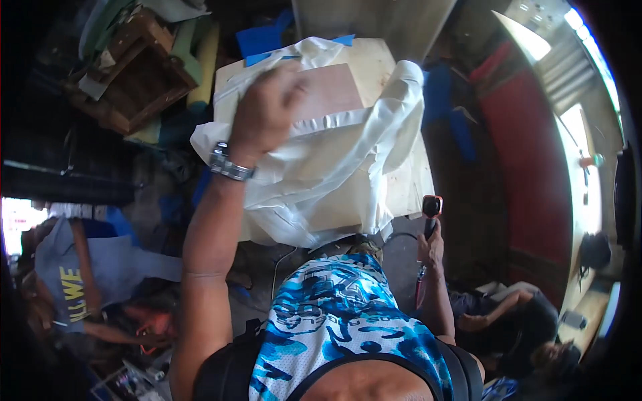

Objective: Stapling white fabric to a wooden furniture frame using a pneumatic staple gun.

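My left hand (264,110), with a metal watch on the wrist, presses down on a white cloth (334,167) spread over a pale wooden board (408,190). Its fingers are closed over a fold of the cloth near a pinkish-brown rectangular panel (331,93) lying inside the fabric. My right hand (431,244) is low at the board's near right corner, gripping a dark handheld tool with a red-orange head (432,206) that points upward. A cable runs from near the tool toward the board's near edge.
A wooden crate (137,73) with clutter stands at the upper left. Blue sheets (264,39) lie beyond the board. One person crouches at the lower left (87,274), another sits at the lower right (521,314). A red wall (528,154) runs along the right.
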{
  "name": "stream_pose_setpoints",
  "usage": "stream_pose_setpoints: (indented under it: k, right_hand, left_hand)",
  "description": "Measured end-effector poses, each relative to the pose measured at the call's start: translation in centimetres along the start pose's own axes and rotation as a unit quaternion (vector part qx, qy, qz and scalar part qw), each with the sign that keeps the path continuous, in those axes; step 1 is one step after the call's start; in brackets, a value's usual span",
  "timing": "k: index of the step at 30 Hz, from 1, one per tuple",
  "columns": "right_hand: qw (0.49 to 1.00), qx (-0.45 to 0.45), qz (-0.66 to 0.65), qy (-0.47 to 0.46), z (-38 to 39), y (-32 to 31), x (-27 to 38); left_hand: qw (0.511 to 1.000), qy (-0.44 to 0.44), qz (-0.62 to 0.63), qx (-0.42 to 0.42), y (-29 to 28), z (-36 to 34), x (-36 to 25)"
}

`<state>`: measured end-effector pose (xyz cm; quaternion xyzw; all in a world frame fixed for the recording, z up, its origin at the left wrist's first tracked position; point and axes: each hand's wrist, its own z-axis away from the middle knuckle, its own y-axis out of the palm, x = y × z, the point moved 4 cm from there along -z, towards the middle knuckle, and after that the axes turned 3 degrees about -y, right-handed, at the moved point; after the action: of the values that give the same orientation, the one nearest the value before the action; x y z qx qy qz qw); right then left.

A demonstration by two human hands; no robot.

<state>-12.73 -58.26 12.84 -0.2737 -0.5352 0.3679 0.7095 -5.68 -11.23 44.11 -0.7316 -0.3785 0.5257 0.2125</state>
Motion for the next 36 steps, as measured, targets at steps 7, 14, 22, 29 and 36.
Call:
stream_pose_setpoints:
  k: [7,14,22,29,36]
  right_hand:
    - [0.959,0.048,0.195,-0.201,-15.0,7.0,-4.4]
    - [0.936,0.138,0.24,-0.217,-22.4,9.5,0.9]
    - [0.937,0.177,0.204,-0.222,-23.2,13.6,-1.2]
    - [0.965,0.13,0.112,-0.197,-23.7,8.3,6.7]
    - [0.862,0.196,-0.324,-0.336,-19.8,-12.9,26.2]
  left_hand:
    - [0.958,0.177,0.063,0.217,16.1,4.8,-11.0]
    - [0.989,0.142,0.025,0.04,9.7,4.4,-11.0]
    - [0.839,-0.367,-0.182,-0.358,-7.0,9.9,-1.5]
    - [0.842,-0.386,-0.206,-0.315,-8.9,11.6,3.9]
    - [0.873,-0.418,-0.052,-0.245,-10.1,8.6,11.0]
